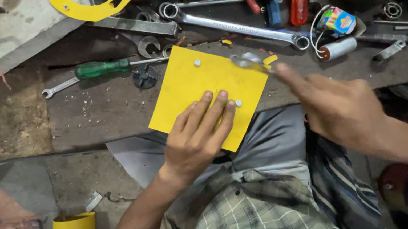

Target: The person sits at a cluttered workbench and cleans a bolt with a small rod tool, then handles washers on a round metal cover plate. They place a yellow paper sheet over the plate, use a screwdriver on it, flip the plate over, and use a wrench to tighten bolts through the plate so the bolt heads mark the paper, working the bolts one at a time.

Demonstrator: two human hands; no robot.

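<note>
Fingers (212, 109) of left hand (194, 140) lie flat and spread, pinning yellow square plate (198, 85) that overhangs the desk (106, 110) edge. Right hand (340, 107) fingers pinch a blurred metal tool (248, 61) just past the plate's far corner. Risk: plate could tip or slide under uneven pressure; tool could slip toward left fingertips beside rivet (238, 103).

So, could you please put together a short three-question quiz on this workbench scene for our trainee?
1. True or false: the left hand lies flat on the yellow square plate.
2. What does the right hand hold at the plate's upper right corner? A) a metal spanner B) a paintbrush C) a tape measure
3. What colour is the handle of the screwdriver lying on the bench to the left of the plate?

Key: 1 true; 2 A, though the tool is blurred; 3 green.
</note>
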